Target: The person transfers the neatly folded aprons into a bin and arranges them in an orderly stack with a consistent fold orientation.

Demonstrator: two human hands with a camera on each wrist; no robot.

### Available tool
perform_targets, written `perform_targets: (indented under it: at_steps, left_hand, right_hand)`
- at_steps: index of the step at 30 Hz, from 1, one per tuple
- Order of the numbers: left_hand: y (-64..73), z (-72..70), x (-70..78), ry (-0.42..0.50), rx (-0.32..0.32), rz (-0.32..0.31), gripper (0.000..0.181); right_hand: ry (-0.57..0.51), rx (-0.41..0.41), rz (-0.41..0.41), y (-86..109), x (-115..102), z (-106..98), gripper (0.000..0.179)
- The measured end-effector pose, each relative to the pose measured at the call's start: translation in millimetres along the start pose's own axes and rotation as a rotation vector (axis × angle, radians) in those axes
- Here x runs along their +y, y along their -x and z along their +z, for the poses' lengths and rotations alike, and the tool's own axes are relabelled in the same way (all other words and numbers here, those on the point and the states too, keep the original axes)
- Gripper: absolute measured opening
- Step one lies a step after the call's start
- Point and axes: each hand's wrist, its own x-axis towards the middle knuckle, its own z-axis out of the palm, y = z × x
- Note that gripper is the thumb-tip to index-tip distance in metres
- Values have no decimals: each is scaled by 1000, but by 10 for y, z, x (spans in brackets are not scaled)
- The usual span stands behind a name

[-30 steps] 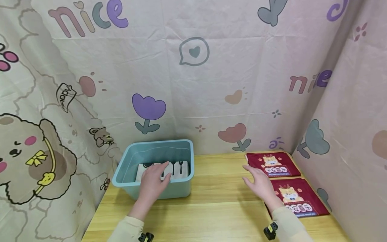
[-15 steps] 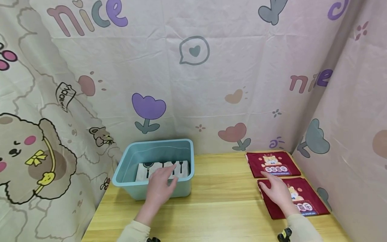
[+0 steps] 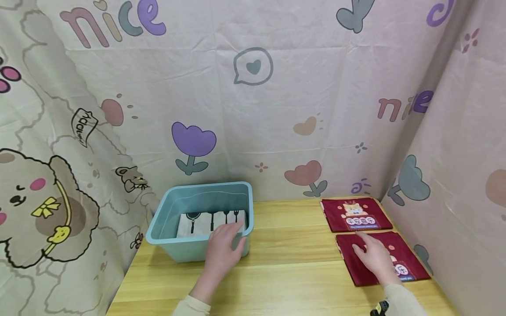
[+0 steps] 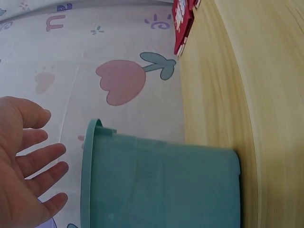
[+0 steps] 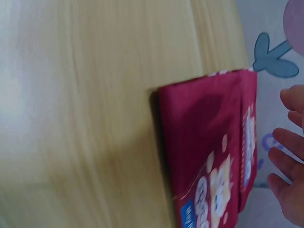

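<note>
On the right of the table lie two flat, folded dark red cloths, a far one [image 3: 336, 221] and a near one [image 3: 349, 254], each printed with a cartoon animal and white lettering. Over the near cloth hovers my right hand [image 3: 373, 256], fingers relaxed and holding nothing; it hides part of the print. A blue-green plastic bin [image 3: 233, 251] stands at the left, with a folded white cloth [image 3: 203, 223] printed with dark cutlery shapes inside. My left hand [image 3: 223, 250] is at the bin's front right corner, above the rim, fingers loosely spread and without anything in them.
The wooden table [image 3: 284, 245] stretches between the bin and the red cloths. A printed curtain [image 3: 269, 109] hangs right behind the table and along both sides.
My right hand has moved right and down, from beside the red cloths to over the near one. My left hand has shifted right along the bin's front.
</note>
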Motion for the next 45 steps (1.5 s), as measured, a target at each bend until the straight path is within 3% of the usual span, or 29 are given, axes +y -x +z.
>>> perform_targets:
  at_steps: [14, 22, 29, 34, 45]
  left_hand:
    - [15, 132, 222, 31, 77, 90, 44]
    - [77, 218, 379, 68, 78, 114, 44]
    - [112, 339, 442, 113, 110, 159, 45]
    - [149, 434, 499, 155, 87, 119, 44]
    - [248, 608, 545, 253, -53, -103, 44]
  right_hand:
    - [-6, -86, 147, 13, 393, 15, 70]
    - [35, -153, 207, 39, 524, 20, 75]
    - [78, -219, 197, 45, 619, 58, 73]
    - [68, -241, 215, 39, 612, 76, 73]
    - [85, -221, 215, 72, 474, 169, 69]
